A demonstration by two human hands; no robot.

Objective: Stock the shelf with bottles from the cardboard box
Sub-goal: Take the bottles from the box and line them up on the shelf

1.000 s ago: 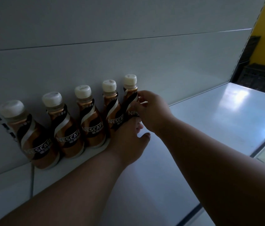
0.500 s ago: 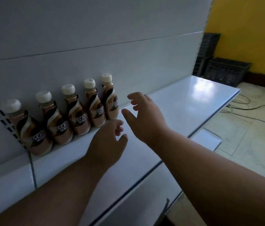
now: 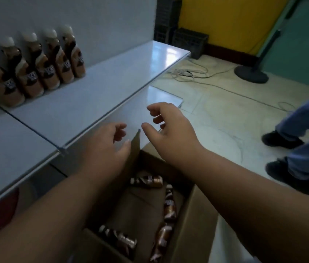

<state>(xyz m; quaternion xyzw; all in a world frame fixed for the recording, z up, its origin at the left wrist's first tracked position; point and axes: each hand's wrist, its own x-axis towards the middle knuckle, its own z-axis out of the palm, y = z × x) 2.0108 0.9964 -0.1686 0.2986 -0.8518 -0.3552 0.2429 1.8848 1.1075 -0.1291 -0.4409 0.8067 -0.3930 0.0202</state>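
Several brown coffee bottles [image 3: 53, 59] with white caps stand in a row at the back left of the white shelf [image 3: 96, 86]. Below the shelf's front edge an open cardboard box [image 3: 191, 221] holds several loose bottles [image 3: 169, 204] lying on their sides. My left hand [image 3: 108, 149] and my right hand [image 3: 170, 128] hover over the box's far flap, both empty with fingers spread. My forearms hide part of the box.
Another person's legs in jeans and dark shoes [image 3: 292, 177] stand on the tiled floor at the right. Cables [image 3: 191, 73] and a round stand base [image 3: 251, 74] lie further back. Black crates [image 3: 189, 41] sit against the yellow wall.
Both hands let go of the rightmost shelf bottle and drew back from the row to above the cardboard box. The view swung down and right, bringing the box into sight.
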